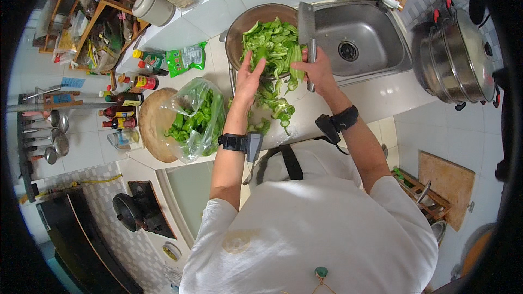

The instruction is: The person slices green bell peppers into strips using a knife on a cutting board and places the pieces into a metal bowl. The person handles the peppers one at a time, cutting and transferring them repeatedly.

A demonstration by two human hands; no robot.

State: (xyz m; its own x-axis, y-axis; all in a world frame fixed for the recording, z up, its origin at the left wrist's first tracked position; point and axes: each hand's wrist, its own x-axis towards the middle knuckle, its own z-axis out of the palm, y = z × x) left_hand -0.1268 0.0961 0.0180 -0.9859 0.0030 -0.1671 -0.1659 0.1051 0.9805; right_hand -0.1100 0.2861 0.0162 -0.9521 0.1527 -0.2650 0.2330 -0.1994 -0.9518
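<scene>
A wide metal basin (267,11) sits beside the sink, heaped with cut green peppers (271,41). My left hand (250,81) is over its near rim, thumb and fingers apart beside the peppers; whether it touches them is unclear. In my right hand (320,71) is the handle of a cleaver (306,20), its broad blade pointing away from me. Against that handle, my right thumb and fingers also pinch a split green pepper (295,61). More pepper pieces (282,110) hang over the rim and lie on the counter in front.
An open plastic bag of whole green peppers (196,118) rests partly on a round wooden chopping board (153,126) at left. Sauce bottles (122,111) and a green packet (186,59) stand behind. A steel sink (367,45) and a stacked steamer pot (457,57) are at right.
</scene>
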